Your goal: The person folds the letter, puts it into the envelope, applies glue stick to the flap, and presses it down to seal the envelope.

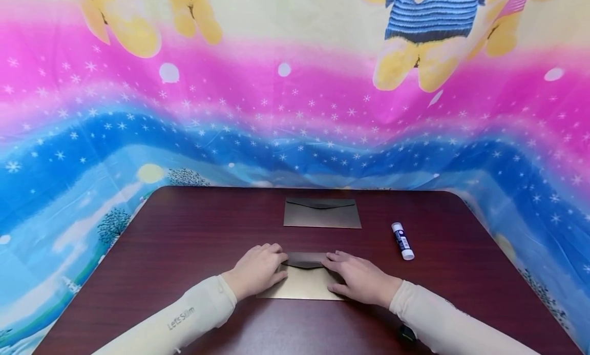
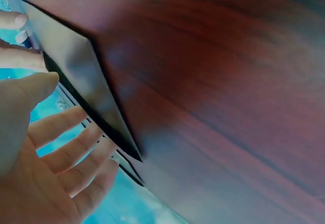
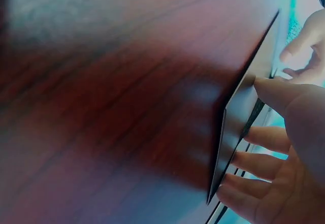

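Note:
A gold-brown envelope [image 1: 306,287] lies near the table's front, its dark flap [image 1: 304,261] folded down on the far side. My left hand [image 1: 259,269] rests on the envelope's left end, fingertips along the flap and thumb lower on the body. On the right end lies my right hand [image 1: 361,279], its fingers on the flap and its thumb on the body. Both wrist views show the fingers [image 2: 68,127] mostly extended along the envelope's far edge. Whether the flap is stuck down cannot be seen.
Farther back on the dark red table [image 1: 207,222] lies a second brown envelope [image 1: 321,216], its flap folded over. A glue stick [image 1: 402,241] with a white cap lies to the right. Behind the table hangs a colourful printed cloth [image 1: 258,104].

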The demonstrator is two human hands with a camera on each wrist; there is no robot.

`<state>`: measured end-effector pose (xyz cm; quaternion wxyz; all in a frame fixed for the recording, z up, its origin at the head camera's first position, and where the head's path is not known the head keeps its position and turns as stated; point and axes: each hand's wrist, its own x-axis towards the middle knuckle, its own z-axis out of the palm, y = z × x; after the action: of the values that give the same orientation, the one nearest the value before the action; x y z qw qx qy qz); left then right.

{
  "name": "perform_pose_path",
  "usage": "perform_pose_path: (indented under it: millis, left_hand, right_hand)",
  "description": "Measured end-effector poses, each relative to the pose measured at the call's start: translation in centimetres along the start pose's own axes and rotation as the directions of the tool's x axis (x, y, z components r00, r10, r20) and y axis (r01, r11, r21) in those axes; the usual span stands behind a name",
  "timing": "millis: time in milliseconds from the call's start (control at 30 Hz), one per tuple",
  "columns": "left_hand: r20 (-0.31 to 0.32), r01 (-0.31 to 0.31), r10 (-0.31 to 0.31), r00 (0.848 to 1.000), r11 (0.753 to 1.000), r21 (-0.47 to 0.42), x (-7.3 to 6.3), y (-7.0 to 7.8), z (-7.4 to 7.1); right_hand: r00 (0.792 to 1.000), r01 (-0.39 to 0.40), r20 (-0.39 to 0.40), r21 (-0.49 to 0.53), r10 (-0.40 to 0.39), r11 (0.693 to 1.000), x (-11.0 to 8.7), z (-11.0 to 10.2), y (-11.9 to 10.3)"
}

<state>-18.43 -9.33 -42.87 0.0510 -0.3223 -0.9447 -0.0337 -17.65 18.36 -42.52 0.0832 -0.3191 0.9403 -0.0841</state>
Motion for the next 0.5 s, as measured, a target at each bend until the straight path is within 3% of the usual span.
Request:
perform_pose_path:
  millis: [133,267,500]
  left_hand:
    - [0.014,-0.011,0.011,1.0,1.0,0.011,0.4,0.9,-0.1]
    - [0.067,-0.05,0.048,0.997,0.998,0.028,1.2,2.4,0.1]
    - [0.204,-0.121,0.113,0.972,0.992,0.024,1.7,5.0,0.7]
  right_hand:
    - [1.0,-0.013,0.018,-0.005,0.013,1.0,-0.1,0.1,0.0]
    - [1.0,0.004,-0.001,-0.018,-0.004,1.0,-0.2,0.3,0.1]
    - [0.999,0.037,-0.035,-0.051,-0.039,0.998,-0.2,0.3,0.0]
